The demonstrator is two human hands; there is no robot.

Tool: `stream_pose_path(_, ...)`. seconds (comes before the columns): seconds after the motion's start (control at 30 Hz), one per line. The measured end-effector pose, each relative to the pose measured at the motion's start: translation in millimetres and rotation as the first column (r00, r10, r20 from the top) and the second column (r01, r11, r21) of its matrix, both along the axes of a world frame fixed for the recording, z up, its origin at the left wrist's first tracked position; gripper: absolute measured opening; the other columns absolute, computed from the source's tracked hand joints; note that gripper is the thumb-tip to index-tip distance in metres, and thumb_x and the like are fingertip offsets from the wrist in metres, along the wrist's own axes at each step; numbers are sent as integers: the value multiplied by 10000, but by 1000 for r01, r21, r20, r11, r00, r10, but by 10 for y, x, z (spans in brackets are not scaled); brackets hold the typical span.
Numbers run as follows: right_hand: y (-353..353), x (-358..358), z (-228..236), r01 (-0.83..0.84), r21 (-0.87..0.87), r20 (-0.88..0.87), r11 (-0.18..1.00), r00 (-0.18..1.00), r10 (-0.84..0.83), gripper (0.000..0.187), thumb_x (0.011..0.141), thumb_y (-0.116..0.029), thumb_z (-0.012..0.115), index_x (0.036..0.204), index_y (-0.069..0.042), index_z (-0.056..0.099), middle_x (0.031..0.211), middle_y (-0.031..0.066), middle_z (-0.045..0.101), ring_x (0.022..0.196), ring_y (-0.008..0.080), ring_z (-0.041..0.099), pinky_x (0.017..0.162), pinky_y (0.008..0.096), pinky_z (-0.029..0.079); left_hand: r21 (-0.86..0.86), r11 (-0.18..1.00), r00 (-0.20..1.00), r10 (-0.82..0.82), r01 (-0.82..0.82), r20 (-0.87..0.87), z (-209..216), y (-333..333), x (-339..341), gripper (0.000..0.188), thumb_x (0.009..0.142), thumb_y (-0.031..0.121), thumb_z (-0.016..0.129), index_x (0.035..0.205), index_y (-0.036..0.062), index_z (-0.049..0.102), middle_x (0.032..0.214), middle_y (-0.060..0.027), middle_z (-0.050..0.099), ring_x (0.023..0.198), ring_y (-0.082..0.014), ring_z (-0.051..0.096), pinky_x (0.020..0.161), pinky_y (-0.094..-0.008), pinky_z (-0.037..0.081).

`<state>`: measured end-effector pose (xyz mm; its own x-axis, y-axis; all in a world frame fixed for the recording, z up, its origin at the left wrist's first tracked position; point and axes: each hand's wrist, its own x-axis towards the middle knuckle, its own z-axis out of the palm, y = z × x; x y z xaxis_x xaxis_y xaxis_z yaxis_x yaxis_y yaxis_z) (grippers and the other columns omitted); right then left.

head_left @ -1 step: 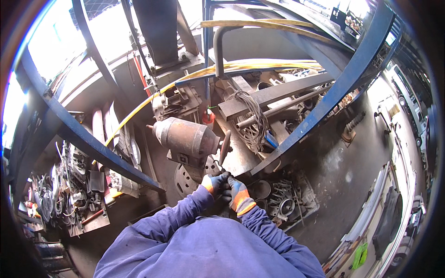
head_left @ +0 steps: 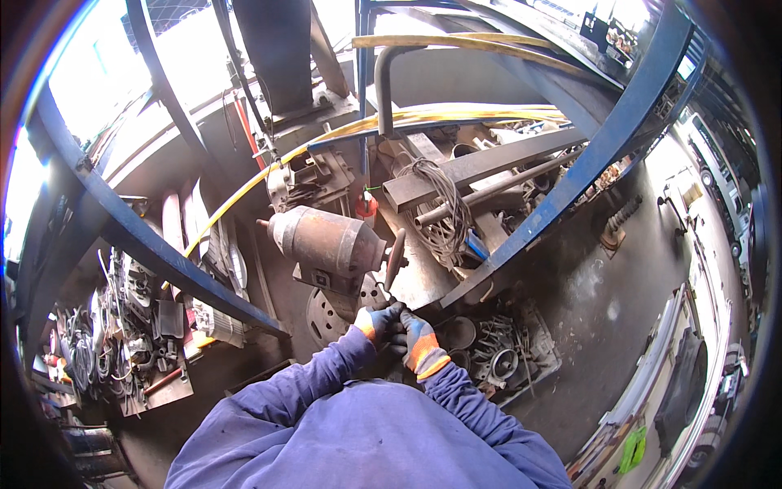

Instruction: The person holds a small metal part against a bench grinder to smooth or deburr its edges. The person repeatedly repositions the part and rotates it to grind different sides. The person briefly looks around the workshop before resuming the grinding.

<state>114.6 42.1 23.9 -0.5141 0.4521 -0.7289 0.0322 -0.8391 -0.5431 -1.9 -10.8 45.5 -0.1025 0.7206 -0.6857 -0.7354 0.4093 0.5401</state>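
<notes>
Both of my hands wear dark gloves with orange cuffs and meet just below a bench grinder. My left hand [head_left: 378, 320] is closed with its fingertips around a small metal piece [head_left: 385, 293], whose bright tip points up toward the grinding wheel [head_left: 395, 258]. Beside it, my right hand [head_left: 415, 334] is closed too, its fingers pinched together at the same spot. The gloves hide most of the piece, and whether its tip touches the wheel is hard to make out. The grinder's rusty grey motor [head_left: 330, 240] lies to the upper left.
A round plate with holes [head_left: 324, 319] is under the motor. A tray of metal parts [head_left: 505, 359] lies right of my hands. Blue frame bars [head_left: 562, 208] slope down on both sides. Beyond are a coiled cable [head_left: 440, 216], a steel beam [head_left: 481, 169] and a red bottle [head_left: 366, 208].
</notes>
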Motion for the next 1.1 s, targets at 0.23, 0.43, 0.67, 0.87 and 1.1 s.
stream_pose_path(0.23,23,42,6,-50,36,55,998,997,48,322,1002,-420,494,1137,-147,597,922,50,633,800,232,642,646,402,525,29,1000,999,-6,7,-38,18,-2,56,217,968,296,600,1016,85,621,756,-62,656,598,-225,633,539,-387,527)
stream_pose_path(0.43,-8,191,-64,7,40,54,999,999,-9,282,984,-414,545,1083,-163,624,830,-7,587,699,190,599,580,373,481,18,1000,999,15,-15,29,-82,28,154,191,977,259,589,1056,87,568,773,-92,649,558,-245,612,481,-401,507)
stream_pose_path(0.67,0,215,-68,-22,64,75,998,997,17,347,995,-441,503,1187,-166,592,957,43,611,806,228,621,692,399,505,8,999,997,-54,53,48,23,66,170,162,995,267,556,984,106,568,706,-65,617,542,-230,604,464,-391,498)
stream_pose_path(0.87,-26,85,-408,39,273,62,961,996,-58,306,996,-358,521,1137,-112,637,907,49,671,796,220,642,710,358,518,159,985,995,-46,59,-87,-199,72,127,164,1010,272,526,981,122,586,722,-42,618,558,-211,586,499,-370,489)
stream_pose_path(1.1,109,63,-345,-243,773,339,585,939,-57,286,961,-251,563,1002,12,669,914,180,691,793,293,631,731,381,499,227,972,998,62,-64,13,-491,143,141,203,1008,303,532,961,118,602,791,-31,620,692,-168,567,634,-326,482)
